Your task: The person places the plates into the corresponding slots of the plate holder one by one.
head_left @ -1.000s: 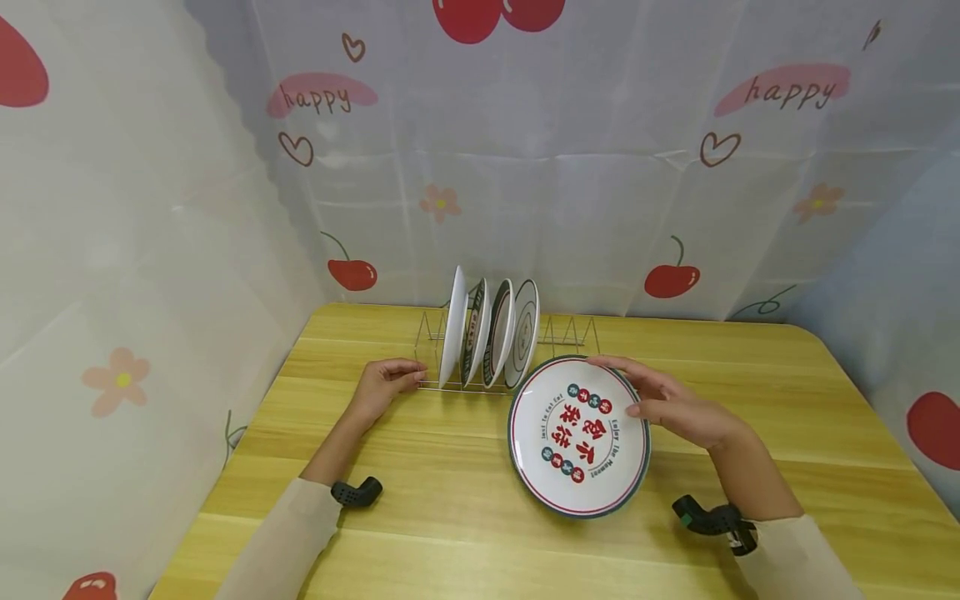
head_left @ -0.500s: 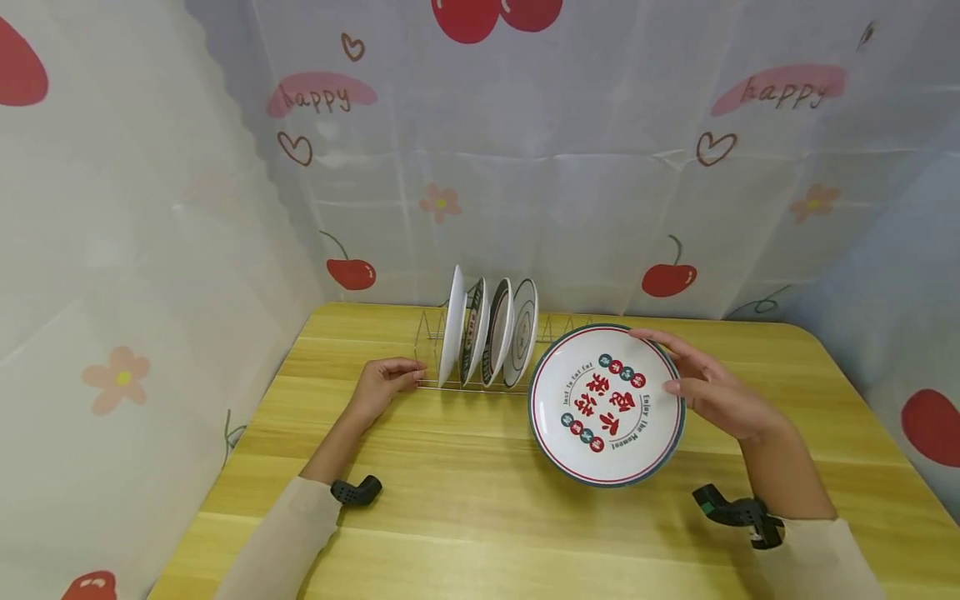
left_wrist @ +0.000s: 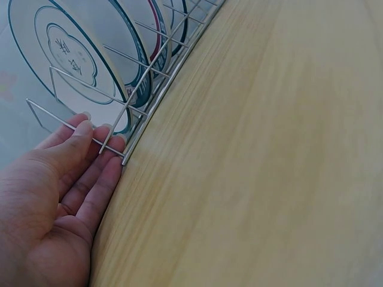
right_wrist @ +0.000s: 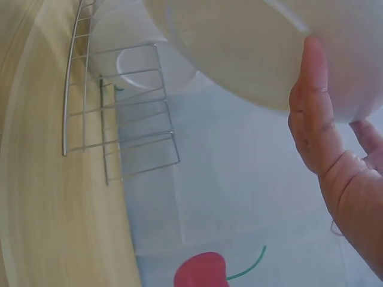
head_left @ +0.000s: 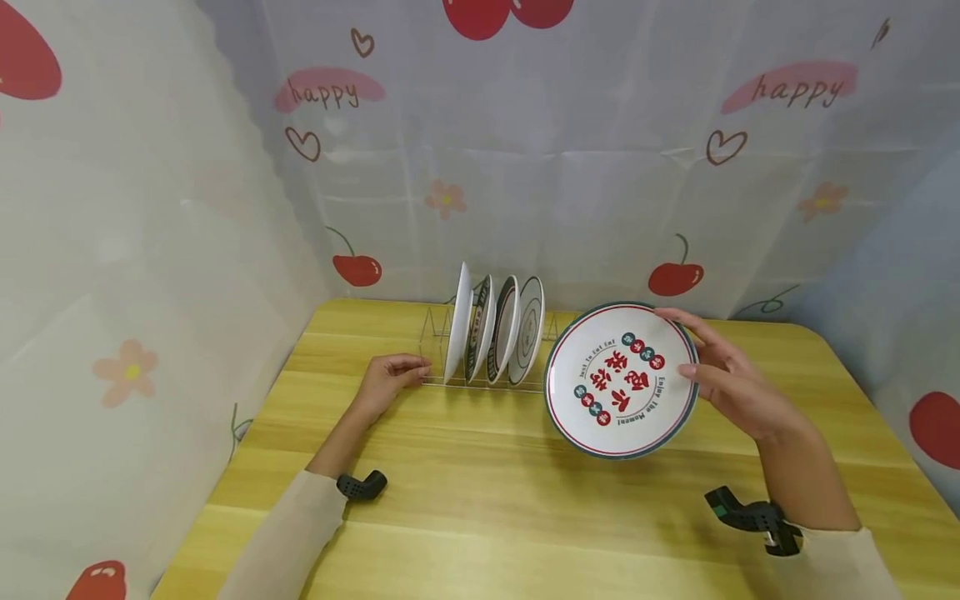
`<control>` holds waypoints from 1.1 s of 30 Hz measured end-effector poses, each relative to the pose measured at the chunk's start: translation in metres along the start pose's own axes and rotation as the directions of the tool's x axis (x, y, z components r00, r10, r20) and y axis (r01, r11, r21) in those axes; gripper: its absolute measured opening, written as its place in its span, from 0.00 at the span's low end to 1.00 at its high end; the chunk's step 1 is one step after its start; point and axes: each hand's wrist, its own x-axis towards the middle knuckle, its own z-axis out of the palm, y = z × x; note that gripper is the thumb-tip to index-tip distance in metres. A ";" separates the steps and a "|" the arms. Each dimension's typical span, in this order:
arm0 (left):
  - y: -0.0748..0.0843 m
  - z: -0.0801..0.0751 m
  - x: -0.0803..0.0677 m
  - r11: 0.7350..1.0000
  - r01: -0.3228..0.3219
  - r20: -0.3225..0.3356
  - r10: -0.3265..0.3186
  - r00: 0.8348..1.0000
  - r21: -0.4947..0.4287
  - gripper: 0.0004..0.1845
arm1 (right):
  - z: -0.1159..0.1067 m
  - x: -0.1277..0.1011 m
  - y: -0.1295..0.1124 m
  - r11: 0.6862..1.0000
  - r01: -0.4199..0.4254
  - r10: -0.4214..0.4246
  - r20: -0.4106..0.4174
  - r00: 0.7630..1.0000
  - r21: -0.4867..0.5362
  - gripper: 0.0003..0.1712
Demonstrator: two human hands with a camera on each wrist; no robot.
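Right hand's grip (head_left: 731,379) holds the tilted plate (head_left: 621,380) by its right rim.

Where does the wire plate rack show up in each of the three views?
Head view: the wire plate rack stands centre frame at the table's far side, holding four upright plates; the left hand touches its left end.
Left wrist view: rack at upper left, fingertips on its end wires.
Right wrist view: its empty end at upper left, below the held plate.
Shared landmark: the wooden table.
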 end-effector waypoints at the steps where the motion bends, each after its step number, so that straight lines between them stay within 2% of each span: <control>1: 0.000 0.000 0.000 1.000 0.001 0.001 -0.001 1.000 0.000 0.11 | 0.000 0.000 -0.002 1.000 0.008 -0.008 -0.020 1.000 0.000 0.36; 5: 0.001 0.000 -0.002 1.000 0.001 0.003 -0.001 1.000 -0.004 0.11 | 0.002 0.005 -0.009 0.998 0.065 -0.065 -0.100 0.993 -0.005 0.36; 10: 0.001 -0.001 -0.004 1.000 -0.010 -0.006 0.010 1.000 -0.009 0.11 | 0.007 0.015 -0.020 0.990 0.138 -0.143 -0.187 0.972 -0.038 0.36; 14: 0.001 -0.001 -0.004 1.000 -0.009 -0.006 0.008 1.000 -0.013 0.11 | 0.009 0.024 -0.025 0.988 0.144 -0.153 -0.250 0.956 -0.055 0.35; 21: 0.000 -0.001 -0.003 1.000 0.012 -0.002 -0.012 1.000 -0.011 0.10 | 0.009 0.045 -0.028 0.986 0.077 -0.120 -0.298 0.947 -0.150 0.37; 28: 0.002 -0.001 -0.003 1.000 0.003 0.000 -0.003 1.000 -0.004 0.11 | 0.009 0.067 -0.020 0.954 -0.025 -0.077 -0.324 0.943 -0.300 0.38; 33: 0.003 0.001 -0.001 1.000 -0.013 0.006 0.013 1.000 -0.009 0.11 | 0.011 0.077 -0.015 0.947 -0.049 -0.057 -0.317 0.947 -0.318 0.38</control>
